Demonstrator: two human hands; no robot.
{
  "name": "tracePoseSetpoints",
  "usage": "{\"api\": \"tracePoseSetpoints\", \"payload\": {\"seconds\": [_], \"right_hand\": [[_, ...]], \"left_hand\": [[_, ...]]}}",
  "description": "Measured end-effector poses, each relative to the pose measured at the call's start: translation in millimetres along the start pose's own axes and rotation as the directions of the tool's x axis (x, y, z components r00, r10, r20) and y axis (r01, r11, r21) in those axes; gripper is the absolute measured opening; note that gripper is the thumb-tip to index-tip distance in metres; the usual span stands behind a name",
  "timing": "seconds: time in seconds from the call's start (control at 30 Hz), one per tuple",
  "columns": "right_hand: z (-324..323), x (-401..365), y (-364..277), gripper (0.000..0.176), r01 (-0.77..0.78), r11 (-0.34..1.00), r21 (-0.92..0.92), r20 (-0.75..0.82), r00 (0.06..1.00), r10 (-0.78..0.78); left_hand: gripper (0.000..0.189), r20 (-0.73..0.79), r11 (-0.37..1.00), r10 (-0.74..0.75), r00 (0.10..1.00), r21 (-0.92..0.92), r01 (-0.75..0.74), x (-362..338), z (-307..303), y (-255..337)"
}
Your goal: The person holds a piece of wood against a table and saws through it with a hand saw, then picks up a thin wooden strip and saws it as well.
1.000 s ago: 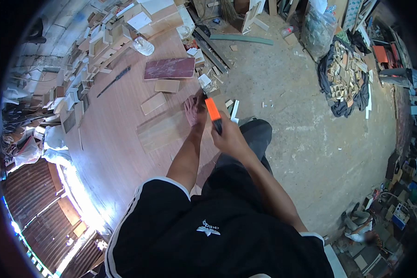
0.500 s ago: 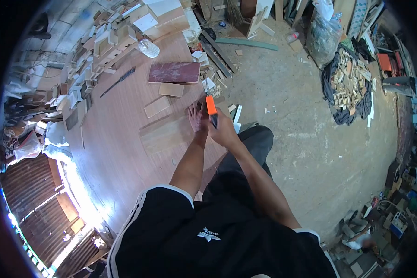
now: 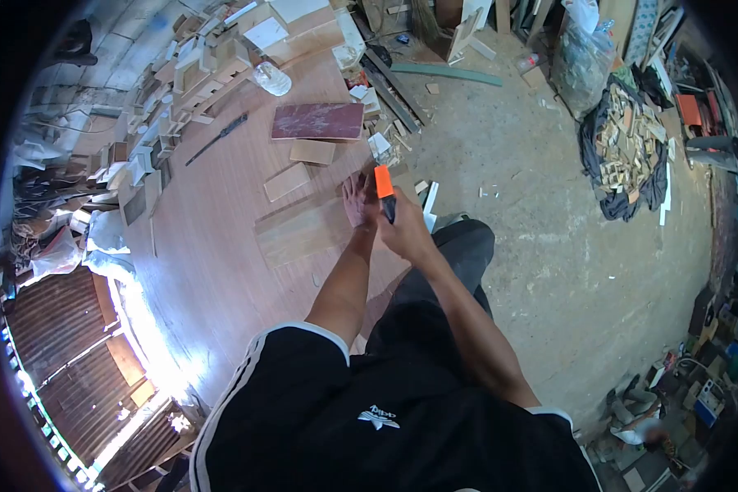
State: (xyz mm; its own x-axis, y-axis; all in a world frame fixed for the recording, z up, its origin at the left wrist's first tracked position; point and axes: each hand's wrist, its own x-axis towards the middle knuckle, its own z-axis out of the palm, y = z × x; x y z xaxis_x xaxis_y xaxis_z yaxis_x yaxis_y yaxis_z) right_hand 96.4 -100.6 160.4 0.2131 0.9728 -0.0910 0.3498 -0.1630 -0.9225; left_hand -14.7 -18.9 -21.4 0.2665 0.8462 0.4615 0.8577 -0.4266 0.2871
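Observation:
My right hand (image 3: 407, 230) is wrapped round the black grip of a handsaw (image 3: 384, 182) with an orange section at the front. Its blade is seen nearly edge-on and is hard to make out. Flat on a light wooden board (image 3: 299, 231), near its right end, lies my left hand (image 3: 359, 202) with fingers spread, close beside the saw. The board rests on a large wood-topped table (image 3: 213, 221), by the table's right edge. Two small wooden pieces, one (image 3: 287, 182) nearer and one (image 3: 312, 152) farther, lie beyond the board.
A dark red board (image 3: 316, 121), a plastic bottle (image 3: 271, 79) and a long dark tool (image 3: 216, 138) lie farther back on the table. Wooden boxes (image 3: 201, 78) crowd its far left side. On the floor at right sits a dark sack of wood offcuts (image 3: 625, 152). Another person (image 3: 638, 422) is at lower right.
The whole view has shifted slightly, so the scene appears a little farther right. Both hands keep nearly the same places at the board, and the saw is still in my right hand.

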Motion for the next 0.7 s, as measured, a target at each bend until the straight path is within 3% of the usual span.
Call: {"api": "tracePoseSetpoints", "payload": {"seconds": [0.03,0.1,0.17,0.2,0.23,0.3,0.33,0.4,0.43,0.5,0.53,0.57,0.6,0.7], "right_hand": [[-5.4,-11.1,-3.6,0.031,0.001,1.000,0.020,0.002,1.000,-0.001],[-30.8,-32.9,-33.2,0.027,-0.022,0.998,0.066,0.029,0.999,0.020],[-57.3,-76.3,-85.6,0.026,-0.069,0.988,0.138,0.005,0.998,0.069],[-72.8,-86.3,-97.2,0.028,-0.230,0.960,0.162,0.166,0.965,0.203],[-71.1,-83.6,-93.4,0.028,-0.225,0.962,0.155,0.162,0.966,0.200],[-49.3,-73.0,-71.5,0.028,-0.066,0.984,0.163,0.020,0.998,0.063],[-34.5,-51.0,-44.0,0.029,-0.169,0.984,0.056,0.106,0.981,0.162],[6.5,2.1,14.0,0.030,0.079,0.997,0.007,-0.071,0.994,-0.078],[2.9,10.0,12.0,0.030,0.095,0.996,0.004,-0.068,0.993,-0.094],[-0.2,13.4,0.9,0.031,-0.042,0.999,-0.023,0.021,0.999,0.042],[-4.9,-4.8,1.1,0.029,0.112,0.990,0.081,-0.043,0.993,-0.108],[-21.5,-23.3,-23.8,0.028,0.001,0.996,0.090,0.010,1.000,-0.002],[-40.9,-46.6,-52.2,0.027,-0.122,0.988,0.090,0.066,0.991,0.116],[-66.4,-77.9,-90.4,0.026,-0.082,0.985,0.152,0.031,0.996,0.078]], "left_hand": [[0.044,0.018,1.000,0.006,1.000,0.004,-0.006,-11.5,1.2,-4.9],[0.046,0.215,0.988,-0.122,0.969,-0.063,0.139,-1.2,-1.2,5.2],[0.049,0.115,0.977,-0.102,0.988,-0.175,0.122,-1.0,-4.0,8.0],[0.052,0.147,0.976,-0.110,0.983,-0.172,0.135,1.1,-13.2,12.7],[0.054,0.180,0.976,-0.115,0.977,-0.165,0.145,3.6,-22.9,16.9],[0.055,0.211,0.983,-0.106,0.972,-0.123,0.134,7.0,-23.7,15.1],[0.053,0.212,0.990,-0.096,0.972,-0.077,0.115,4.0,-20.2,12.6],[0.050,0.198,0.995,-0.075,0.977,-0.043,0.085,-0.4,-6.8,9.5],[0.048,0.152,0.995,-0.078,0.985,-0.049,0.087,-3.6,2.3,3.4],[0.046,0.129,0.996,-0.067,0.989,-0.051,0.074,-8.3,1.2,-3.3],[0.047,0.222,0.992,-0.109,0.969,-0.030,0.119,-6.4,-0.1,0.1],[0.047,0.306,0.986,-0.158,0.939,-0.006,0.168,4.1,-9.4,9.8],[0.046,0.210,0.984,-0.147,0.967,-0.070,0.165,8.3,-23.2,19.7],[0.047,0.223,0.984,-0.140,0.965,-0.076,0.160,9.4,-27.8,23.9]]}}
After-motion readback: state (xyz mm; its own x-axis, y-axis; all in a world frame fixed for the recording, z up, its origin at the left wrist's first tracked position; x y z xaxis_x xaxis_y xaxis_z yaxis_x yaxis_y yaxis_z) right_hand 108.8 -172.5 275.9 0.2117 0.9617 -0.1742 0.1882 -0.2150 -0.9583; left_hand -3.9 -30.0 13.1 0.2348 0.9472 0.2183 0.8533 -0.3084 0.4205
